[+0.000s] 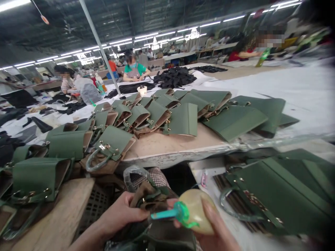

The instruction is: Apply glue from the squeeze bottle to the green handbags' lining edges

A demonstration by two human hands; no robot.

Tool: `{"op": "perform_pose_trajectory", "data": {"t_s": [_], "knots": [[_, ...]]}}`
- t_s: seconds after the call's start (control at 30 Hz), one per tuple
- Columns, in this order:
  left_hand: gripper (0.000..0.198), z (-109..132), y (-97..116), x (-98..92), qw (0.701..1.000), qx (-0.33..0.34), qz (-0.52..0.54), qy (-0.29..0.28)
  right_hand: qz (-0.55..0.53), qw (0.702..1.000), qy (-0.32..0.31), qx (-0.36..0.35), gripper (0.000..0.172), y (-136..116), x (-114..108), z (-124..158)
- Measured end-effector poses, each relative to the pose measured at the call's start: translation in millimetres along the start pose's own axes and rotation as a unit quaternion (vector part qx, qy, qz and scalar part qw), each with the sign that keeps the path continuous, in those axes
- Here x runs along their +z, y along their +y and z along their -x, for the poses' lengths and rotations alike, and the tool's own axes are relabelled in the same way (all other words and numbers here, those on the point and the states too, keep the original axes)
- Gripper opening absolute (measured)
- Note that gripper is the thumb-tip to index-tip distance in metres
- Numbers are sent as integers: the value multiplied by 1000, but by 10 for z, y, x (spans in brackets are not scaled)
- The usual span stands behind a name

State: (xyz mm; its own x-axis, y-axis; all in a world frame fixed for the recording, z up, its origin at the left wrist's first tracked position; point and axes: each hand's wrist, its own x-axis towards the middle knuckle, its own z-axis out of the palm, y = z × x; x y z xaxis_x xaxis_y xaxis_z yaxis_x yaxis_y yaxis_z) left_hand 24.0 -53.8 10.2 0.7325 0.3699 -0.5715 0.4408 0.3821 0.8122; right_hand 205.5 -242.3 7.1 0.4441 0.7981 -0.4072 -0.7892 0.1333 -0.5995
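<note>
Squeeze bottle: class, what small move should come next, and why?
Probably ease the green nozzle onto the bag piece. The right hand grips the squeeze bottle, and its tip points at the piece that the left hand pinches; contact is unclear.

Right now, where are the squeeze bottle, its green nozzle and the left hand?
squeeze bottle (199, 206): head view, yellowish body.
green nozzle (164, 214): head view, middle of spout.
left hand (123, 213): head view, back of hand, gripping the handbag (146, 197).

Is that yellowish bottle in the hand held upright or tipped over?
Tipped. The bottle lies sideways in the right hand, its green nozzle pointing left toward the bag piece held by the left hand.
</note>
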Motion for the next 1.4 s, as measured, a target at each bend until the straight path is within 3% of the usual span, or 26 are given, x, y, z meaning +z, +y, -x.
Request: {"op": "perform_pose_trajectory", "data": {"t_s": [0.17,0.33,0.43,0.6,0.73,0.8,0.9,1.0,1.1,1.23,1.4], "knots": [[34,-172,-94,221,991,90,-73,63,-78,994,24,67,54,325,-127,-90],[27,-284,-30,273,939,213,-255,92,-81,996,12,40,54,377,-211,-147],[33,-330,-22,260,926,196,-305,104,-64,998,1,21,50,351,-183,-141],[27,-406,-66,308,935,147,-294,134,-8,999,-38,1,48,281,-114,-158],[39,-466,-80,377,943,167,-241,159,31,998,-51,6,50,210,-15,-224],[34,-495,-81,379,949,183,-209,146,41,997,-66,18,49,165,19,-244],[18,-558,-128,301,956,186,-183,135,48,995,-82,20,53,68,-10,-233],[33,-638,-206,133,973,156,-113,128,40,997,-61,-19,58,-66,-135,-181],[48,-660,-174,-64,983,125,-71,113,34,998,16,-56,45,-196,-280,-123],[37,-507,176,-307,992,77,-82,57,49,991,89,-85,45,-313,-416,-91],[43,-245,584,-499,999,38,-31,16,96,990,53,-89,73,-399,-435,-93]]}}
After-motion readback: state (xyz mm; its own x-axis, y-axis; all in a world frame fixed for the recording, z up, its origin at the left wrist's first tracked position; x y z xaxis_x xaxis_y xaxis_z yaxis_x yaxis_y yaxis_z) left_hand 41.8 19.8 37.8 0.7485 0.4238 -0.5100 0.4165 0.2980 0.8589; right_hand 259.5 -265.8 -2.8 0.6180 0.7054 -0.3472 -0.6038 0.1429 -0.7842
